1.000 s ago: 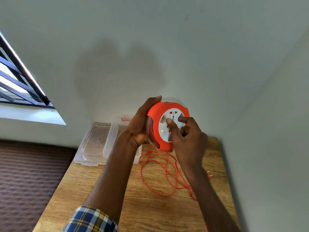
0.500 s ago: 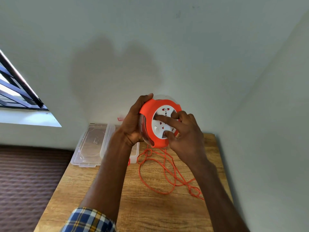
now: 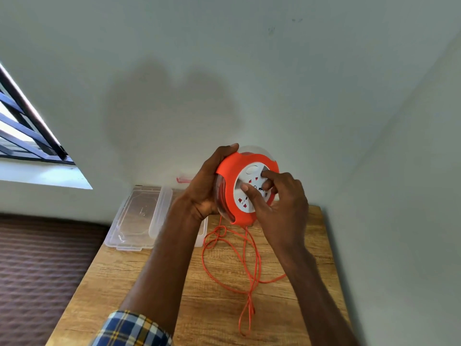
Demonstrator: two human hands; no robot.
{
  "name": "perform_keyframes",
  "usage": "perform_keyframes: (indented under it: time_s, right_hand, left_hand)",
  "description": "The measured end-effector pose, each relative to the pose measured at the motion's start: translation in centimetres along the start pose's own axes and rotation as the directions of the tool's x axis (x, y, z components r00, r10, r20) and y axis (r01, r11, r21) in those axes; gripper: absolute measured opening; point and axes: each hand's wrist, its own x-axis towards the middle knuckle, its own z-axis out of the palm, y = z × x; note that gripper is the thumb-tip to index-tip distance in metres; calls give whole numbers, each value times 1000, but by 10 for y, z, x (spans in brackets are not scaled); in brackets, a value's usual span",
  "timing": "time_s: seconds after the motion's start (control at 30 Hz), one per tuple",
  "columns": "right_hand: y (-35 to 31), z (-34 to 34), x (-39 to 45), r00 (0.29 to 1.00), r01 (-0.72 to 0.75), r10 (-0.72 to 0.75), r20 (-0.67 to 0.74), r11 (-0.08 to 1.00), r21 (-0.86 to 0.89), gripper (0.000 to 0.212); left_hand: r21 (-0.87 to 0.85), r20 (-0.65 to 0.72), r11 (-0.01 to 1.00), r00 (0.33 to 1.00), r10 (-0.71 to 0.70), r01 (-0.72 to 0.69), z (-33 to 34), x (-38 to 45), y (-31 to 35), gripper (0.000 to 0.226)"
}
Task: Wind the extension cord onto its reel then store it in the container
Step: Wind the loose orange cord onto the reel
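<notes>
I hold an orange cord reel [image 3: 229, 176] with a white socket face up above the wooden table [image 3: 159, 290]. My left hand [image 3: 205, 189] grips its clear back and orange rim from the left. My right hand [image 3: 279, 203] has thumb and fingers curled on the white centre disc. The loose orange cord [image 3: 239, 265] hangs from the reel's underside and lies in loops on the table. A clear plastic container [image 3: 202, 233] sits at the table's far left, mostly hidden behind my left forearm.
The container's clear lid [image 3: 139, 216] lies beside it at the table's far left corner. Walls close the table in at the back and right. A brown quilted surface [image 3: 42, 270] lies left of the table, under a barred window [image 3: 22, 131].
The white centre disc has turned under my right hand's fingers. The cord loops on the table have shifted and drawn closer to the reel. My left hand keeps its grip.
</notes>
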Motion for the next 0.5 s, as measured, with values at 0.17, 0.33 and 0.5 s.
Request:
perform_keyframes:
  time_s: [0.17, 0.33, 0.5]
  right_hand:
    - [14, -6, 1, 971, 192, -198, 137, 980, 54, 45]
    - [18, -11, 6, 902, 284, -290, 319, 956, 66, 60]
    - [14, -7, 3, 922, 278, -279, 268, 960, 43, 56]
  left_hand:
    - [-3, -48, 1000, 999, 25, -26, -8, -3, 1, 53]
    - [-30, -18, 999, 1000, 22, -22, -12, -6, 1, 56]
    - [-7, -6, 1000, 1000, 6, -6, -14, -6, 2, 56]
